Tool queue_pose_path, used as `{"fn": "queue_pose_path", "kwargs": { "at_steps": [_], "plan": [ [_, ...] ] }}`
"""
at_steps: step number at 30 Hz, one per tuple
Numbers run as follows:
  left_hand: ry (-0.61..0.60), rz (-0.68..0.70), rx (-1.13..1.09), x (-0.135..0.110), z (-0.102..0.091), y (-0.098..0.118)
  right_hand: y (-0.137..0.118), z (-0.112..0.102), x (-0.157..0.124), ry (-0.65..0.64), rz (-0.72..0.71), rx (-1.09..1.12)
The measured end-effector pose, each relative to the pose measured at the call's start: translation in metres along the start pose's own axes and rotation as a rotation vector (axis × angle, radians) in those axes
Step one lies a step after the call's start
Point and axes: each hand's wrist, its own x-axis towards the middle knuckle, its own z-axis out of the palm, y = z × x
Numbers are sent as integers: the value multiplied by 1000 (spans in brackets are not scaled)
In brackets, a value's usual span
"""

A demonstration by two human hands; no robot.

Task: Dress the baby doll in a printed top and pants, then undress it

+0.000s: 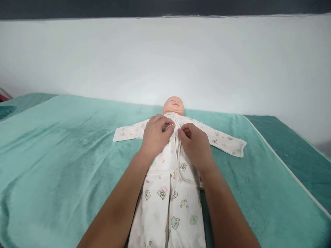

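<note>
A baby doll [173, 105] lies on its back, its head toward the wall, dressed in a white long-sleeved top [165, 160] printed with small bears. Matching trousers [186, 213] cover its legs. Over the chest, my left hand [158, 133] pinches one front edge of the top between thumb and fingers. Close beside it, my right hand [194, 142] has its fingers curled and pinches the other front edge. The two edges run down the middle and hang apart lower on the belly. Both sleeves stretch out sideways. Whatever fastener sits under my fingertips is hidden.
Beneath the doll spreads a light green plush blanket [64, 165], wrinkled on the left. A darker green cloth [289, 148] shows past its pale edge at the right. Behind the far edge rises a white wall [165, 58] with a dark band on top.
</note>
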Motion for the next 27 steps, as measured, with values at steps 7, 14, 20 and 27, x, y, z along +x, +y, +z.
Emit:
{"fn": "queue_pose_path", "kwargs": {
  "at_steps": [7, 14, 20, 27],
  "plan": [
    [-68, -165, -227, 1, -5, 6, 1, -4, 6, -14, 64, 313],
    [-93, -253, -404, 1, -6, 10, 4, 4, 1, 42, -11, 316],
    [-81, -249, -446, 2, -5, 7, 11, 8, 2, 39, -14, 430],
    [-72, -240, -415, 0, -3, 7, 11, 7, 2, 71, 63, 504]
  ]
}}
